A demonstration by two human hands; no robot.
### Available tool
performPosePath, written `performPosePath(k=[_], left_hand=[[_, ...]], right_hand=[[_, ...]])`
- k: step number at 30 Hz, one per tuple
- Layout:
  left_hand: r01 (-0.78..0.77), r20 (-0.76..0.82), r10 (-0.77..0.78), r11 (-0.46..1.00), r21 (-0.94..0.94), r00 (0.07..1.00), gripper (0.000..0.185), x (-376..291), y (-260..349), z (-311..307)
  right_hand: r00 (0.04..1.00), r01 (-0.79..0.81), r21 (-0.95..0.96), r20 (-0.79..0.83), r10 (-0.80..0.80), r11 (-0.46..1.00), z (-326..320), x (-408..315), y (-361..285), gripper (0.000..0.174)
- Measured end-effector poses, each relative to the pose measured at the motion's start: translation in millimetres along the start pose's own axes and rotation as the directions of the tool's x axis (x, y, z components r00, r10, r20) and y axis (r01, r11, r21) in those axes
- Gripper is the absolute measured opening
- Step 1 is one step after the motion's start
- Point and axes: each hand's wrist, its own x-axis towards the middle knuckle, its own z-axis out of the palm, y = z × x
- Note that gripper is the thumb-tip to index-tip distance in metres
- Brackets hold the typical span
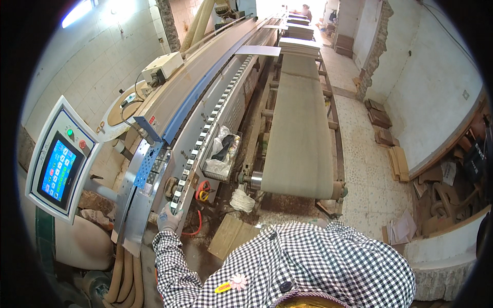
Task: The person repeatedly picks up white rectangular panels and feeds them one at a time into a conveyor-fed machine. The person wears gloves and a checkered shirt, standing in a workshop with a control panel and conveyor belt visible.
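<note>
My left hand (168,221), in a pale grey work glove, rests on the near end of the edge-banding machine's feed track (204,134). Its thumb and fingers lie at either side of the last white-and-black track pads; whether they grip the end cannot be made out. My right hand is out of view. Left of the track runs the machine's metal infeed table (133,208), with a perforated blue plate (148,165) above it. Farther along, a white panel (259,50) reaches from the machine toward the stacked panels (299,46) on the belt conveyor (302,131).
A control panel (57,169) with a lit screen stands at left. A wire basket (221,154) hangs beside the track. Below lie red-and-yellow-handled scissors (203,191), a white cord bundle (242,199) and a wooden board (233,235). Another person (306,13) is at the far end.
</note>
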Motion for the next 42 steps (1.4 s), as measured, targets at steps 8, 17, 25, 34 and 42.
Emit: performPosePath(k=[8,17,25,34,42], left_hand=[[0.009,-0.030,-0.009,1.000,0.013,1.000,0.086,-1,2,-2],[0.018,-0.002,-0.018,0.999,0.032,1.000,0.087,3,1,-4],[0.013,0.007,-0.013,0.999,0.037,1.000,0.087,7,-2,-3],[0.005,0.000,-0.005,0.999,0.033,1.000,0.087,5,1,-9],[0.023,-0.008,-0.022,0.998,0.050,1.000,0.088,9,0,-9]], right_hand=[[1.000,-0.003,0.005,0.003,0.003,1.000,3,3,3,0.079],[1.000,0.001,0.012,0.004,-0.001,1.000,9,8,3,0.078],[1.000,0.005,0.017,0.004,-0.005,1.000,15,10,3,0.077],[1.000,0.009,0.023,0.008,-0.009,1.000,18,11,3,0.076],[1.000,0.011,0.024,0.006,-0.011,1.000,23,15,3,0.075]])
